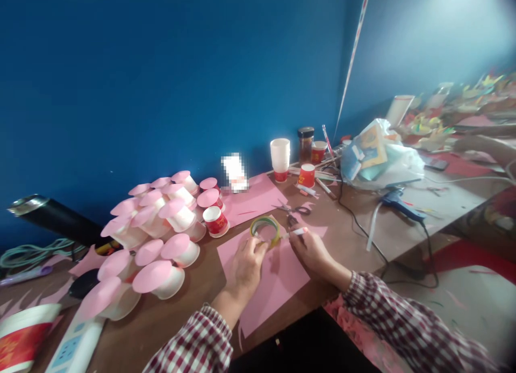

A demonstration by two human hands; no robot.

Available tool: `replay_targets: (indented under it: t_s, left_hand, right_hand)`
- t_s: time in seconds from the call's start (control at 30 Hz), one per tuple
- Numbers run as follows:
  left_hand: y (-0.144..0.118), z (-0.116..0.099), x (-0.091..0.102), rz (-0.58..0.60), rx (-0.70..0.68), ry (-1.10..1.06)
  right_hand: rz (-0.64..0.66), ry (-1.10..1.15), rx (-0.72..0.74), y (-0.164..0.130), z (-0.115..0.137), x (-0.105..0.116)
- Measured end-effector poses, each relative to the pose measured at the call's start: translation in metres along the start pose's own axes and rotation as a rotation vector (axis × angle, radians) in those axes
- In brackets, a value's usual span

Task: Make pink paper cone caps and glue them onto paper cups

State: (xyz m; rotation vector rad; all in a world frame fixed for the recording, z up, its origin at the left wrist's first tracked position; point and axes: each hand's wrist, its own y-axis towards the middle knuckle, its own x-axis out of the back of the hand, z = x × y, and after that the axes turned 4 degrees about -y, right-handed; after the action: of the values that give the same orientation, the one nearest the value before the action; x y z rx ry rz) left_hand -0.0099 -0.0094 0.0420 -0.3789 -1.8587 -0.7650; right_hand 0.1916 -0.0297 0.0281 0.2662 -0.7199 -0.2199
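My left hand (246,264) is closed on the near rim of a yellow-green roll of tape (272,222), which is tilted over a pink paper sheet (278,287). To its right, my right hand (311,250) grips a white marker (297,231) that points left toward the roll. Whether the marker's tip touches the roll or the paper, I cannot tell. Dark-handled scissors (293,214) lie just beyond my right hand. Another pink sheet (258,198) is spread farther back.
Several paper cups with pink paper tops (153,276) crowd the left side. At the back stand stacked cups (280,155) and a dark-lidded jar (306,144). A blue glue gun (403,205), its cord and a plastic bag (382,158) lie right. A power strip (72,343) sits front left.
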Motion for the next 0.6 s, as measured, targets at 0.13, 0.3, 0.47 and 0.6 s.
replay_targets:
  t_s: [0.13, 0.3, 0.47, 0.6]
  left_hand:
    - [0.002, 0.002, 0.004, 0.026, -0.036, -0.020]
    - [0.005, 0.006, 0.004, 0.054, -0.084, 0.027]
    - [0.001, -0.002, -0.002, 0.030, -0.063, 0.165]
    - [0.003, -0.012, 0.001, 0.047, -0.014, 0.247]
  right_hand:
    - [0.002, 0.040, -0.013, -0.004, 0.005, 0.001]
    - [-0.018, 0.139, -0.055, -0.014, 0.011, 0.004]
    - [-0.109, 0.169, -0.068, -0.016, 0.015, 0.019]
    - [-0.104, 0.241, -0.034, -0.007, 0.018, 0.034]
